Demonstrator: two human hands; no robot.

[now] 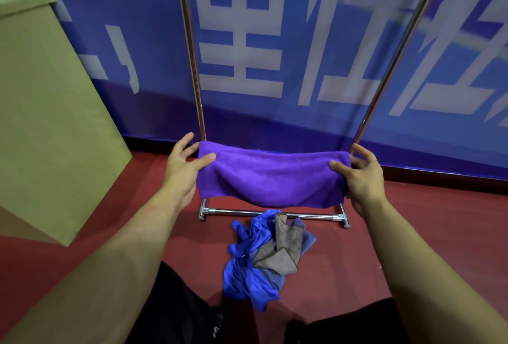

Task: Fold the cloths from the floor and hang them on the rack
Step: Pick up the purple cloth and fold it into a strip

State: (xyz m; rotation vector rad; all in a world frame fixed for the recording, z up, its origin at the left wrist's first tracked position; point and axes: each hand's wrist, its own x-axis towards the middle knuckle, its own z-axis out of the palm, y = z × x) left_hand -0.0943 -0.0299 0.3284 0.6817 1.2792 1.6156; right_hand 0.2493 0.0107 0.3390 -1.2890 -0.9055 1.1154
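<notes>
Where both thumbs pinch, a plush folded purple cloth [272,175].

We see large white Chinese characters on the blue banner [275,112] at 12 o'clock, cropped and blurred; we cannot read them.

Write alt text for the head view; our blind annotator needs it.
Both hands hold a folded purple cloth stretched out in front of a metal rack, the left hand and the right hand each pinching one end. Below, a pile of blue cloths and a brown cloth lies on the red floor.
</notes>
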